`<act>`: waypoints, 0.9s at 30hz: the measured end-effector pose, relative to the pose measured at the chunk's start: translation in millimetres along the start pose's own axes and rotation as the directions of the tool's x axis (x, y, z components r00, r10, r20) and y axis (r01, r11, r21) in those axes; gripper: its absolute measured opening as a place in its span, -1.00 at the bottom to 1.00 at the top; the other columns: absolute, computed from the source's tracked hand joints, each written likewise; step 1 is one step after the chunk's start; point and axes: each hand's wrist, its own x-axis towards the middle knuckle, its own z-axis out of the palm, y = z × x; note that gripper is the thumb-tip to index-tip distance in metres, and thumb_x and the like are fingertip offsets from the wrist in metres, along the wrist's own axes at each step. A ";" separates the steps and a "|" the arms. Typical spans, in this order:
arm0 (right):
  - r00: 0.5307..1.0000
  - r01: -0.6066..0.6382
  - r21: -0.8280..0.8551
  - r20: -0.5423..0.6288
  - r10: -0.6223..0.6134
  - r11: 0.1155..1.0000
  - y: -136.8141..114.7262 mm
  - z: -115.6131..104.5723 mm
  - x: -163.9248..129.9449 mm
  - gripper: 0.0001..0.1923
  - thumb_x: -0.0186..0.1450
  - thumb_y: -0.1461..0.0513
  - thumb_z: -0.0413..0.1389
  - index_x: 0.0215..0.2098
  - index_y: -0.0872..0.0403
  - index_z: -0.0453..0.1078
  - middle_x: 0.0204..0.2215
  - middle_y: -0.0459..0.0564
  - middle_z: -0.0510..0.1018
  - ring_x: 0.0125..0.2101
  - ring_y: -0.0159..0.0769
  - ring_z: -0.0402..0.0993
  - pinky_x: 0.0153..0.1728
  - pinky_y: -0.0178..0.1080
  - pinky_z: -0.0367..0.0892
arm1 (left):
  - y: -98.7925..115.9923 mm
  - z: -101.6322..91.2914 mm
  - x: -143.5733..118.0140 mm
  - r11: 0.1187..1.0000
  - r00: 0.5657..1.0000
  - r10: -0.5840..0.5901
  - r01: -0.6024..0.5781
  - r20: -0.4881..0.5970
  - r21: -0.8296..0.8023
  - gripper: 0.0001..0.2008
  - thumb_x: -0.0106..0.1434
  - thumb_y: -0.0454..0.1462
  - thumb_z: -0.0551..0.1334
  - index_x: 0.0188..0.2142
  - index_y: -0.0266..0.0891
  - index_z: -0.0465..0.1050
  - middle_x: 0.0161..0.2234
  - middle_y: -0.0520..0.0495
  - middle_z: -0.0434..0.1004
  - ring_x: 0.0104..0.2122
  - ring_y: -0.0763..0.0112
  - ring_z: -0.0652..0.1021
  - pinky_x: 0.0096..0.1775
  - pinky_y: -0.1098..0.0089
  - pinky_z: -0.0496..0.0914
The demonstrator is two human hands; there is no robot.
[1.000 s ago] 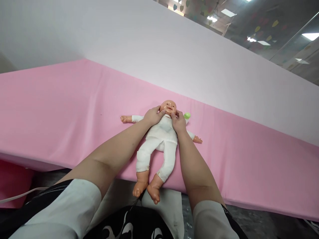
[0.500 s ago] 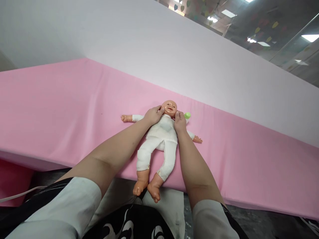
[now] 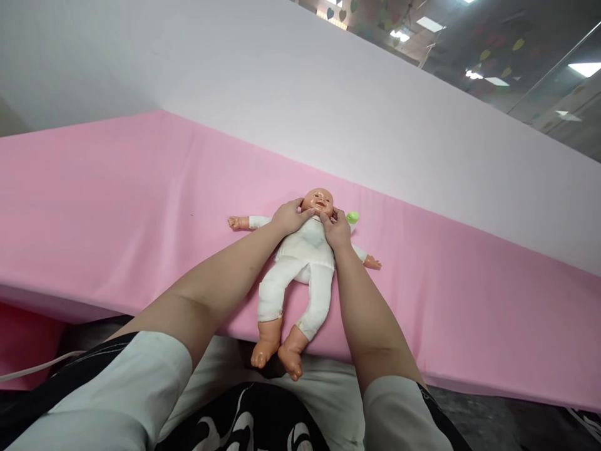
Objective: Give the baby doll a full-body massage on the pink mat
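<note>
1. Doll [image 3: 305,243] lay face up on the pink worktop [image 3: 469,300] at the centre of the frame, its long axis running from the head [image 3: 321,199] down and slightly leftward to the feet, which overhung the near edge.
2. The left hand [image 3: 290,218] and right hand [image 3: 337,230] were equally near, cupped round opposite sides of the head, thumbs by the chin; how firmly they gripped, I cannot tell.
3. Both forearms flanked the body, partly hiding the doll's outspread arms.
4. A small green object [image 3: 352,217] sat just beyond the right hand, right of centre; its full shape was unclear.
5. The white wall [image 3: 375,131] rose behind the worktop across the upper frame. Nothing visible stood between hands and head.
</note>
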 end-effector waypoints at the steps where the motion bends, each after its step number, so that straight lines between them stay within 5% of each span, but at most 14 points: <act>1: 1.000 0.008 0.002 0.004 -0.008 1.000 0.8 -0.6 0.1 -0.41 0.32 -0.08 0.28 0.20 0.04 0.43 0.07 0.11 0.67 0.03 -0.13 0.63 0.15 -0.05 0.48 | -0.3 0.2 -0.1 1.000 1.000 0.000 0.000 -0.001 0.001 -0.42 0.39 0.17 0.17 0.18 -0.13 0.52 0.05 -0.18 0.68 0.01 -0.01 0.62 0.01 0.16 0.46; 13: 0.999 0.036 -0.073 0.010 -0.035 0.997 8.1 0.1 2.3 -0.49 0.55 -0.05 -0.08 0.26 0.04 0.40 0.15 0.09 0.63 0.11 -0.19 0.59 0.20 -0.08 0.44 | -9.2 4.7 2.2 0.996 1.000 -0.001 0.000 -0.017 -0.084 -0.46 0.54 0.04 -0.04 0.20 -0.15 0.53 0.20 -0.20 0.60 0.17 0.02 0.57 0.19 0.14 0.38; 21: 0.996 0.062 -0.258 0.076 -0.044 0.964 -12.6 -3.8 -4.9 -0.39 0.43 -0.10 0.18 0.29 0.06 0.32 0.06 0.14 0.66 0.01 -0.12 0.63 0.09 -0.09 0.48 | -5.0 1.2 -1.8 0.997 0.999 0.035 -0.035 -0.005 -0.068 -0.39 0.47 0.19 0.04 0.14 -0.19 0.54 0.03 -0.23 0.67 -0.04 0.03 0.62 0.01 0.17 0.43; 27: 0.978 0.192 -0.483 0.171 -0.123 0.854 -28.2 -8.7 -15.4 -0.41 0.48 -0.06 0.10 0.30 0.12 0.30 0.13 0.26 0.60 0.10 0.04 0.57 0.17 0.06 0.43 | -9.8 2.8 1.8 0.995 0.997 0.072 -0.073 -0.015 -0.062 -0.40 0.47 0.18 0.02 0.15 -0.16 0.53 0.06 -0.22 0.65 0.01 0.01 0.60 0.05 0.14 0.41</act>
